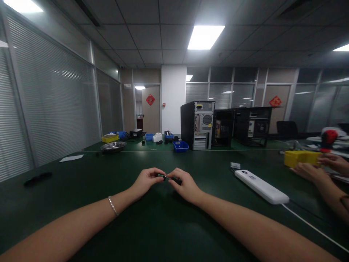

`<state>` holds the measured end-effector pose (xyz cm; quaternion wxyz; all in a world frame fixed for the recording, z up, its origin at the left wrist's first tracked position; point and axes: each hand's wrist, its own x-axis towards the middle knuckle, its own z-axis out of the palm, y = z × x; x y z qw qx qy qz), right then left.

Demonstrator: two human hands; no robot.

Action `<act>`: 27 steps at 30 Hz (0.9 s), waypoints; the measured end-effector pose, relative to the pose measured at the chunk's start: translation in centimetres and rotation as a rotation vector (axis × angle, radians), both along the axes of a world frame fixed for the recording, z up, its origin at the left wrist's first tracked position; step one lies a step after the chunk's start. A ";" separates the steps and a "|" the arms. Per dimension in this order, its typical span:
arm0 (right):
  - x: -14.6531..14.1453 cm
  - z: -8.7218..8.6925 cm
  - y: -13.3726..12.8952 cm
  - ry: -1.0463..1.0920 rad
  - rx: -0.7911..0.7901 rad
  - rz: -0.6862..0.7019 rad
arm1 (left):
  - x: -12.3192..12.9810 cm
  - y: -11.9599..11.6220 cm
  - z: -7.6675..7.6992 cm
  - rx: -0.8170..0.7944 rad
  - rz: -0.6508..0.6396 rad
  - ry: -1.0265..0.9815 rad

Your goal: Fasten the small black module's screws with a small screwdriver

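Over the dark green table, my left hand pinches a small dark green and black part between thumb and fingers. My right hand is closed around a thin tool with a dark handle, whose metal shaft points left and meets the small part. Both hands are almost touching at the fingertips. What exactly the small part is cannot be made out.
A white power strip with a cable lies to the right. Another person's hands are beside a yellow bin and a red screwdriver. Behind stand computer cases, a blue tray and a metal dish.
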<state>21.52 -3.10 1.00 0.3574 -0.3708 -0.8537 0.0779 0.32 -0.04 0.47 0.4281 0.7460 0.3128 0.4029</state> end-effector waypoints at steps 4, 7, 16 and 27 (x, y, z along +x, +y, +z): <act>0.0 0.1 0.0 0.006 0.001 0.012 | -0.1 0.2 -0.3 -0.032 0.001 -0.007; 0.0 0.1 -0.1 0.010 -0.003 0.015 | -0.1 0.2 -0.4 -0.055 0.002 -0.012; 0.1 -0.2 0.1 0.015 -0.022 0.009 | 0.0 0.1 -0.5 -0.108 -0.011 -0.036; -0.1 0.0 0.0 0.009 -0.038 0.018 | 0.1 -0.2 -0.1 -0.060 0.083 -0.086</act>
